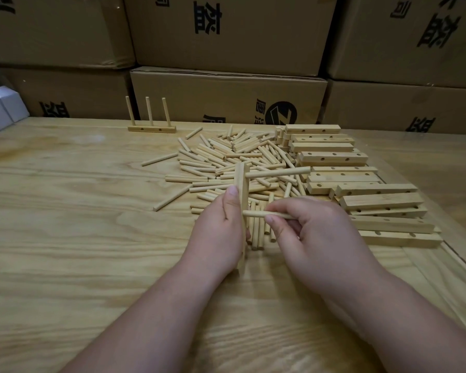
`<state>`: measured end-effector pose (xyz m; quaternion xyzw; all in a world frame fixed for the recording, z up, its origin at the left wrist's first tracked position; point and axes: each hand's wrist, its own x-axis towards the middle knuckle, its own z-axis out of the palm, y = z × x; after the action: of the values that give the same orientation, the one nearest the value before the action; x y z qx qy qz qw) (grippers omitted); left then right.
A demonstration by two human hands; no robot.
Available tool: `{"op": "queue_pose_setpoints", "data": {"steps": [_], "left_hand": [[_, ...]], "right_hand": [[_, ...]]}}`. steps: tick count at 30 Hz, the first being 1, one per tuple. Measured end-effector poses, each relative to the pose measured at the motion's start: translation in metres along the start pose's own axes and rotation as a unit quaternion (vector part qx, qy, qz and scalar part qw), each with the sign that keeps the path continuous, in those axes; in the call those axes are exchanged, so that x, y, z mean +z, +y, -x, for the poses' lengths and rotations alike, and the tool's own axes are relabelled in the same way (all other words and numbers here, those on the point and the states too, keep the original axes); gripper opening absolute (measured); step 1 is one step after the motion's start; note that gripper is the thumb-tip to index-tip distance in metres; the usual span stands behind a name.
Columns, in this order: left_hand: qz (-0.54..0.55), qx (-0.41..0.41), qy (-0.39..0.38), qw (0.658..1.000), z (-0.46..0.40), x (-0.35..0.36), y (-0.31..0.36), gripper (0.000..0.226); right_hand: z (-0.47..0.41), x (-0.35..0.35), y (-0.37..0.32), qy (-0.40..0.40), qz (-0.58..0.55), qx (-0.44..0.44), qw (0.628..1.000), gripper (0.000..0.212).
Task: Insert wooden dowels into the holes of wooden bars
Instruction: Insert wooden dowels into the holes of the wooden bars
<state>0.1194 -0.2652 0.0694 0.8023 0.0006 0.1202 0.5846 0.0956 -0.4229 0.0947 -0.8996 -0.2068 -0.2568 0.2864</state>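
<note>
My left hand (217, 232) grips a wooden bar (242, 189) that stands on end on the table. One dowel (277, 172) sticks out of the bar near its top, pointing right. My right hand (310, 235) pinches a second dowel (256, 214) and holds its left tip against the bar's middle. Behind the hands lies a pile of loose dowels (226, 157). A stack of drilled bars (361, 184) lies to the right of the pile.
A finished bar with three upright dowels (151, 127) stands at the back of the wooden table (78, 238). Cardboard boxes (226, 92) wall off the far side. White small boxes (0, 109) sit at the far left.
</note>
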Motion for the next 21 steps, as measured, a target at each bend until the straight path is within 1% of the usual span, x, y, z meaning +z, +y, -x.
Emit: {"op": "queue_pose_setpoints", "data": {"steps": [2,4,5,11,17,19,21], "left_hand": [[-0.008,0.0,-0.012,1.0,0.0,-0.001,0.0,0.049],[-0.017,0.002,-0.025,1.0,0.0,-0.002,0.001,0.051],[-0.018,0.003,-0.027,0.999,0.0,-0.003,0.002,0.051],[-0.031,0.016,0.018,0.999,0.002,0.001,0.002,0.048],[-0.041,0.011,-0.013,0.999,0.0,-0.002,0.002,0.05],[-0.035,0.015,-0.015,0.999,0.0,-0.002,0.001,0.049],[-0.016,0.011,-0.007,1.0,0.001,-0.002,0.0,0.048]], "right_hand": [[-0.001,-0.001,0.006,-0.019,-0.042,0.023,0.999,0.018],[-0.001,-0.002,0.013,-0.041,-0.087,0.043,0.994,0.012],[-0.001,-0.002,0.015,-0.045,-0.094,0.046,0.993,0.01],[0.0,0.003,0.006,-0.009,-0.03,0.011,0.999,0.021],[0.0,-0.001,0.015,-0.053,-0.081,0.036,0.995,0.012],[0.002,0.001,0.016,-0.053,-0.076,0.033,0.995,0.013],[0.003,0.005,0.016,-0.035,-0.081,0.032,0.996,0.014]]}}
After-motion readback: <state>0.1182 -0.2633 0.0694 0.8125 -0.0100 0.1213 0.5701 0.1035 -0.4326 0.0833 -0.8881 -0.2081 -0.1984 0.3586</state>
